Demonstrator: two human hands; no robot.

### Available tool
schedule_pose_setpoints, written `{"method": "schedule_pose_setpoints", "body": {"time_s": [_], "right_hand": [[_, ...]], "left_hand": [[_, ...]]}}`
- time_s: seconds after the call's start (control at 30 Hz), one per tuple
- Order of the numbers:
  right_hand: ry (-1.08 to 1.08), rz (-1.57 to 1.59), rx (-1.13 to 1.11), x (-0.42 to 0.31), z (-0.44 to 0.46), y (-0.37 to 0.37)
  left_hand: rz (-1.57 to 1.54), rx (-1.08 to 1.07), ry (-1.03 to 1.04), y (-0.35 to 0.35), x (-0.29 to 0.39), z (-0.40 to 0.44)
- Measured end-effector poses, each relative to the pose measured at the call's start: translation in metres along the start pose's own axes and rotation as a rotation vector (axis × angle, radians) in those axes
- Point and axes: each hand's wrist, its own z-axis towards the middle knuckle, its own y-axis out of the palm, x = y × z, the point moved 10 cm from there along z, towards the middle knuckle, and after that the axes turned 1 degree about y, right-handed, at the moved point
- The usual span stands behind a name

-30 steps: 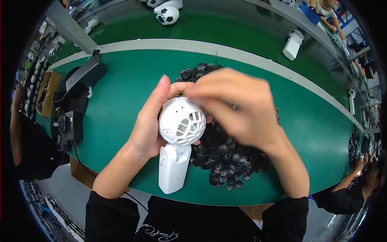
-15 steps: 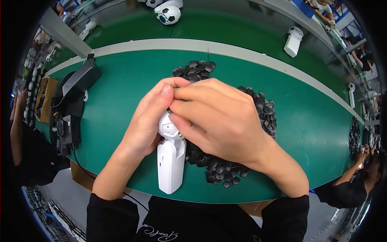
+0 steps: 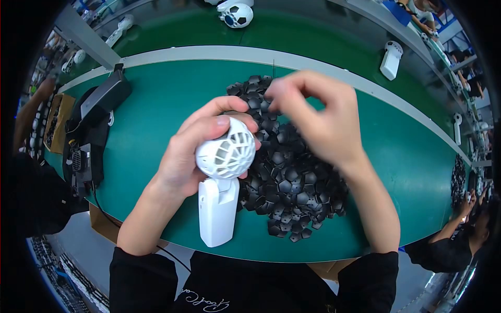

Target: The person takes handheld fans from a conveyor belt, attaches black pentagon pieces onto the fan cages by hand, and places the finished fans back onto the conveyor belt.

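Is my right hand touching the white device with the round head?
No, the right hand is raised near the black pieces, with a gap between it and the white device in the left hand.

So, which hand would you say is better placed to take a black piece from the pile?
Probably the right hand: it is raised by the pile of black pieces, clear of the white device, while the left hand is wrapped around the device's round head. Blur hides whether the right fingertips hold anything.
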Motion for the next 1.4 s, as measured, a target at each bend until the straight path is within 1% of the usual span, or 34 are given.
{"method": "schedule_pose_setpoints", "body": {"time_s": [0.03,0.07,0.1,0.2,0.23,0.33,0.37,0.47,0.5,0.6,0.7,0.77,0.87,0.9,1.0,1.03,1.13,1.23,1.27,1.3,1.37,1.4], "right_hand": [[0.259,-0.051,-0.016,0.038,0.0,-0.002],[0.514,-0.103,-0.032,0.071,-0.01,-0.003],[0.509,-0.104,-0.034,0.078,-0.015,-0.001],[0.423,-0.466,-0.101,0.088,-0.025,0.007],[0.421,-0.464,-0.103,0.09,-0.026,0.006],[0.66,-0.206,-0.205,0.097,-0.027,0.012],[0.656,-0.204,-0.207,0.089,-0.023,0.011],[0.653,0.392,-0.011,0.058,-0.015,0.012],[0.65,0.396,-0.017,0.049,-0.014,0.014],[0.669,0.505,-0.131,0.026,-0.017,0.036],[0.654,0.453,-0.113,0.02,-0.019,0.041],[0.656,0.422,-0.103,0.022,-0.021,0.042],[0.719,0.625,-0.097,0.039,-0.024,0.05],[0.72,0.625,-0.091,0.044,-0.023,0.047],[0.889,0.874,-0.178,0.06,-0.032,0.057],[0.888,0.874,-0.177,0.06,-0.033,0.057],[0.782,0.696,-0.103,0.059,-0.025,0.049],[0.746,0.67,-0.097,0.052,-0.024,0.043],[0.731,0.655,-0.094,0.048,-0.023,0.041],[0.729,0.657,-0.097,0.047,-0.024,0.043],[0.723,0.566,-0.096,0.047,-0.026,0.047],[0.724,0.521,-0.095,0.049,-0.027,0.048]], "left_hand": [[-0.076,-0.023,-0.006,0.001,-0.001,0.0],[-0.077,-0.024,-0.003,0.0,-0.001,0.001],[-0.073,0.007,0.022,-0.004,0.0,0.002],[-0.063,0.069,0.065,-0.012,0.003,0.004],[-0.019,0.093,0.076,-0.012,0.006,0.004],[0.075,0.145,0.099,-0.014,0.01,0.003],[0.116,0.145,0.121,-0.013,0.011,0.003],[0.2,0.155,0.166,-0.013,0.015,0.001],[0.234,0.166,0.16,-0.014,0.016,0.001],[0.299,0.183,0.143,-0.017,0.016,0.0],[0.586,0.111,0.291,-0.004,0.027,-0.004],[0.615,0.097,0.305,0.001,0.027,-0.004],[0.684,0.08,0.341,0.005,0.033,-0.002],[0.714,0.095,0.331,0.001,0.034,-0.001],[0.772,0.115,0.308,-0.004,0.032,0.004],[0.757,0.113,0.313,-0.004,0.032,0.005],[0.729,0.123,0.325,-0.006,0.033,0.005],[0.527,0.209,0.161,-0.02,0.022,0.008],[0.527,0.21,0.162,-0.019,0.023,0.007],[0.589,0.197,0.206,-0.018,0.027,0.006],[0.714,0.164,0.293,-0.013,0.033,0.006],[0.712,0.165,0.291,-0.013,0.033,0.006]]}}
